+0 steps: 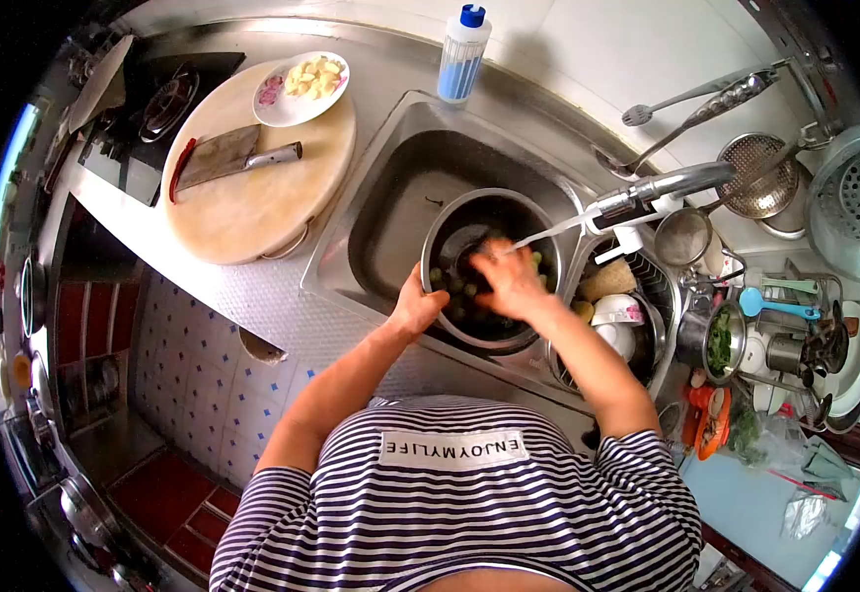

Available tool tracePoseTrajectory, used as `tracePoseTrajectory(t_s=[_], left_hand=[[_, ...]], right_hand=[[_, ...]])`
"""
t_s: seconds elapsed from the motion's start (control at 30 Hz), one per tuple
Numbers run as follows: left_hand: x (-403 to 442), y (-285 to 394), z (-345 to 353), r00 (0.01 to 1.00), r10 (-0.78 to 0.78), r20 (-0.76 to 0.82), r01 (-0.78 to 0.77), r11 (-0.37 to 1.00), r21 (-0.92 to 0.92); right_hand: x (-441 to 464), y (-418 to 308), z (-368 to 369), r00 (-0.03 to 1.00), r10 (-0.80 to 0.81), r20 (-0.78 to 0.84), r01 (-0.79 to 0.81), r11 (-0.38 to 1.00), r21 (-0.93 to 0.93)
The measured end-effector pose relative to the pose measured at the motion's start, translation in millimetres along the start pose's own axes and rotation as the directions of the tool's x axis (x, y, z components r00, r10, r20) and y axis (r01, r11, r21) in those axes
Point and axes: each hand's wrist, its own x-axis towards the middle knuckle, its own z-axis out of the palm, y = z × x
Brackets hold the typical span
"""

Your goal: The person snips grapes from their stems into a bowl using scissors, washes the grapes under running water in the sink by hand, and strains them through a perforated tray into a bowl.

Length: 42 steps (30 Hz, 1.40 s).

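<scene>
Head view: metal bowl (449, 221) was gripped at its rim by left hand (418, 308); inside, grip of right hand (511, 280) could not be determined.

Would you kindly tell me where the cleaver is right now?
In the head view, the cleaver lies at upper left on the round board, just below the plate.

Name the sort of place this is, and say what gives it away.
A kitchen, probably a home one: a metal sink with a running faucet, a round cutting board with a cleaver on it, and a strainer among other utensils.
</scene>
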Motion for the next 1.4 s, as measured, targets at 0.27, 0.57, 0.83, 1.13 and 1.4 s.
tracePoseTrajectory(t_s=[0.27, 0.57, 0.83, 1.13, 1.4], left_hand=[[1, -1, -2, 0.996, 0.058, 0.074, -0.063, 0.996, 0.067], [3, 0, 0, 0.997, 0.013, 0.077, -0.022, 0.993, 0.117], [-4, 6, 9, 0.999, 0.014, 0.046, -0.014, 1.000, -0.011], [-1, 4, 6, 0.999, 0.000, 0.046, -0.003, 0.999, 0.054], [-4, 13, 3, 0.995, 0.020, 0.095, -0.024, 0.999, 0.046]], right_hand=[[0, -22, 28, 0.983, -0.138, -0.122, 0.148, 0.985, 0.084], [10, -7, 39, 0.962, 0.184, -0.202, -0.140, 0.967, 0.215], [12, 19, 22, 0.962, 0.163, -0.218, -0.129, 0.978, 0.161], [-10, 28, 16, 0.993, -0.034, -0.112, 0.044, 0.995, 0.090], [-14, -1, 38, 0.977, -0.214, -0.006, 0.211, 0.959, 0.190]])
